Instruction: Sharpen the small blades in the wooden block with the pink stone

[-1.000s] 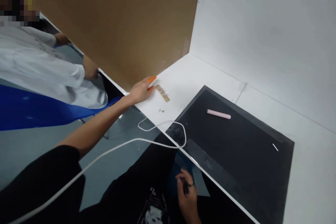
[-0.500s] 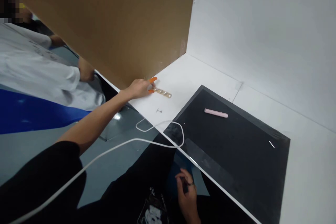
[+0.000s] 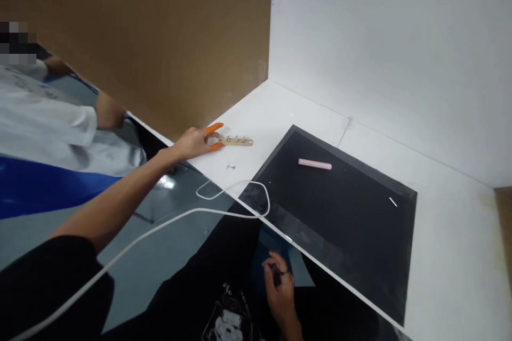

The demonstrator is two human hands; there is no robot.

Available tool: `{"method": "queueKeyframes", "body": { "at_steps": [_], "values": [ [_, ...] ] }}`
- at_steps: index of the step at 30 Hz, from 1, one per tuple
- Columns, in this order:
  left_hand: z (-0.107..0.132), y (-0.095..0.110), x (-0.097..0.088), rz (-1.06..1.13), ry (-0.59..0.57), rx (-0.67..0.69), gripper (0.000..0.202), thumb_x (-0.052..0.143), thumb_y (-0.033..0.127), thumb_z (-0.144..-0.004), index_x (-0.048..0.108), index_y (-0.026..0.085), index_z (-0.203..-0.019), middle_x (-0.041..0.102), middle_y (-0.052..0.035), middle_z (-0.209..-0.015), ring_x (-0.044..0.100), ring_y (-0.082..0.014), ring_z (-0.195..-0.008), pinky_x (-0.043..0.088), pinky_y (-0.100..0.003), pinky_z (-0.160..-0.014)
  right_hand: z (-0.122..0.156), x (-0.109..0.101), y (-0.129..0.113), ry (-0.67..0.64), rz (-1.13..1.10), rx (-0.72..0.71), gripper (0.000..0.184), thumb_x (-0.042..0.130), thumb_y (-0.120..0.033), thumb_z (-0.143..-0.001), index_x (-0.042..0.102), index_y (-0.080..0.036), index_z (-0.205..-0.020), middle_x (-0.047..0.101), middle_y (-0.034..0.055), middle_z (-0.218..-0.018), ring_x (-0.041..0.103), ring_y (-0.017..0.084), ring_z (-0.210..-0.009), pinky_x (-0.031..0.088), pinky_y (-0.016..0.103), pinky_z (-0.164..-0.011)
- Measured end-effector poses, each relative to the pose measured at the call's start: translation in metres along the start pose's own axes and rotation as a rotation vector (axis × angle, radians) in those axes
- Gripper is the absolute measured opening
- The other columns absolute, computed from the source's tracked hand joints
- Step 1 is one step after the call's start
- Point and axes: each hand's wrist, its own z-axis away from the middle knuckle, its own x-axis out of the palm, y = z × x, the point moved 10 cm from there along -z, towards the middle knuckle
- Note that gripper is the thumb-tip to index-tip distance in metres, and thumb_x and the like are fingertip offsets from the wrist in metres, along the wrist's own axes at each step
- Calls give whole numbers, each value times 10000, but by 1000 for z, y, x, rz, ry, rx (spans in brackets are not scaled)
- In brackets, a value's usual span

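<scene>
My left hand (image 3: 192,143) reaches over the near-left part of the white table and grips a tool with two orange handles (image 3: 214,128), spread apart. What lies under my palm is hidden. From between the handles a narrow beige strip (image 3: 244,141) points right, with several small shiny pieces along it; whether my fingers hold it I cannot tell. Small thin metal bits (image 3: 231,167) lie just in front of that hand. My right hand (image 3: 280,290), with a ring on one finger, hangs loosely curled below the table edge, thumb and fingers apart, nothing seen in it.
A black mat (image 3: 340,213) covers part of the table, with a pink tube (image 3: 314,164) and a thin white stick (image 3: 393,202) on it. A white cable (image 3: 196,210) loops over the edge. Behind stands a brown panel (image 3: 168,37); beyond it, a person in a white shirt (image 3: 48,112).
The view has shifted slightly, moving the scene left. At my left hand, the orange handles and the beige strip have turned a little. The right hand keeps its loose pose.
</scene>
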Motion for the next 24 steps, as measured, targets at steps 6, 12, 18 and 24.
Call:
{"method": "queueKeyframes", "body": {
  "at_steps": [6,12,18,24],
  "values": [
    [-6,27,1,-2,-1,49,821,646,578,-794,423,262,-1519,776,-42,-1076,491,-92,-532,440,-263,-686,4,-1,8,6,-5,41,319,555,-348,-990,590,-212,-1277,712,29,-932,647,135,-742,518,241,-733],
    [-45,109,23,35,-56,296,755,642,510,-825,461,216,-1497,780,-49,-1037,516,-102,-547,431,-264,-678,7,5,13,-6,-6,76,330,548,-367,-996,603,-206,-1279,708,30,-930,642,132,-723,517,231,-711],
    [-93,195,88,58,-189,487,585,649,424,-821,602,254,-1379,775,-36,-1081,621,-131,-663,435,-270,-748,12,-2,11,50,2,88,336,562,-351,-987,603,-203,-1285,713,36,-939,648,138,-725,522,230,-693],
    [-103,226,125,54,-259,537,469,645,421,-841,678,266,-1282,696,-60,-1296,645,-154,-776,438,-283,-771,19,-6,9,78,13,106,319,553,-332,-990,592,-220,-1286,712,29,-938,639,136,-720,521,240,-711]
  ]
}}
